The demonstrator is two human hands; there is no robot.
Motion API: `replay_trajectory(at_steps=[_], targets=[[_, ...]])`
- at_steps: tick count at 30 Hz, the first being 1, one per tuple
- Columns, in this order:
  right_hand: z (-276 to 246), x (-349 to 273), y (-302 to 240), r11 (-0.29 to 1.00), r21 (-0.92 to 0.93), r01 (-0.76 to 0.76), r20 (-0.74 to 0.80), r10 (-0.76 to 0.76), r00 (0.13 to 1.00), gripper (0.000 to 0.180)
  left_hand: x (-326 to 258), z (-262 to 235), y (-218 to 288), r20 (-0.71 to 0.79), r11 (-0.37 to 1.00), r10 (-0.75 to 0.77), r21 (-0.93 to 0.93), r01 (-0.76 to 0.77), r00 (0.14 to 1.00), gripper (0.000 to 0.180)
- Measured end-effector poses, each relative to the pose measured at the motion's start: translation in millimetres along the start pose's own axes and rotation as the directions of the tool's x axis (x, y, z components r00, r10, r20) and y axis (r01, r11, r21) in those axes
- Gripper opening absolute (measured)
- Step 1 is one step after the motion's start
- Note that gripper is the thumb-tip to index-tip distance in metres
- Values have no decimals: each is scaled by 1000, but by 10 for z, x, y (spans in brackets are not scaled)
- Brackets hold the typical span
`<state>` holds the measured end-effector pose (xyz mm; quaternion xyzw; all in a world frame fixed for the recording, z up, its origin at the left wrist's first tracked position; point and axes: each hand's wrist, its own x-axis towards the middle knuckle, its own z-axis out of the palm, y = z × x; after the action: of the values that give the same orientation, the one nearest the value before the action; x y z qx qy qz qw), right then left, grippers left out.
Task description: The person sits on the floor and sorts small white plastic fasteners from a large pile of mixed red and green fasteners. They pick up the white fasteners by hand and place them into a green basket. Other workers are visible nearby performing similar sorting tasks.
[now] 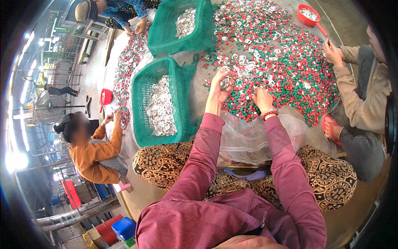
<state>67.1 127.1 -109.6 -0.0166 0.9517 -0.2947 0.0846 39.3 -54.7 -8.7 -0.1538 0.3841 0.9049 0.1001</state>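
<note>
A wide pile of small red, green and white pieces [290, 89] lies in front of me, with pale, open-framed pieces [247, 65] scattered over it. My left hand [219, 89] is at the pile's near left part, fingers curled around several of these pale pieces [225, 83]. To its right, my right hand [263, 100], with a red beaded bracelet [269, 113] at the wrist, reaches into the pile. Its fingers are drawn together at the surface; what they pinch is too small to tell. Left of my left hand stands a green mesh-lined basket [137, 106] holding many pale pieces [161, 108].
Beyond it stands a second green basket [155, 39], partly filled. A red scoop [307, 15] with pale pieces rests at the far right, near another person's hands [333, 53]. Two other people work at the left pile [124, 68]. Clear plastic sheeting [244, 139] covers my near side.
</note>
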Motion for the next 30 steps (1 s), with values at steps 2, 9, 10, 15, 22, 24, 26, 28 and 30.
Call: replay_trajectory(at_steps=[2, 9, 10, 15, 22, 24, 26, 28, 30], targets=[[-77, -144, 52, 998, 19, -52, -13, 52, 999, 28, 11, 40, -14, 53, 996, -58, 74, 54, 997, 9], [-88, -322, 362, 989, 131, -74, 32, 70, 997, 28, 250, -4, -473, 149, -64, -125, 985, -158, 981, 35], [-73, -325, 401, 976, 213, -52, -62, 67, 996, 26, 245, 11, -498, 117, 312, -231, 949, -41, 966, 38], [-309, -190, 270, 610, 776, -160, 17, 233, 972, 24, 106, 219, -468, 308, 900, -435, 115, 420, 846, 46], [-170, -33, 242, 745, 652, -142, -12, 197, 980, 29, 78, 389, -435, 239, 886, -379, 373, 276, 894, 43], [-106, -164, 181, 926, 369, -79, -101, 124, 987, 30, 140, 237, -482, 102, 663, -348, 730, 167, 932, 39], [-39, -251, 166, 969, 244, -28, -112, 57, 992, 28, 106, 112, -553, 35, 533, -196, 842, 77, 980, 30], [18, -382, 129, 989, 151, -6, -133, 27, 991, 27, 69, 5, -527, -2, 620, -185, 776, 118, 983, 28], [37, -351, 207, 988, 157, -8, -117, 27, 993, 20, -84, 110, -415, 2, 767, -236, 614, 185, 972, 17]])
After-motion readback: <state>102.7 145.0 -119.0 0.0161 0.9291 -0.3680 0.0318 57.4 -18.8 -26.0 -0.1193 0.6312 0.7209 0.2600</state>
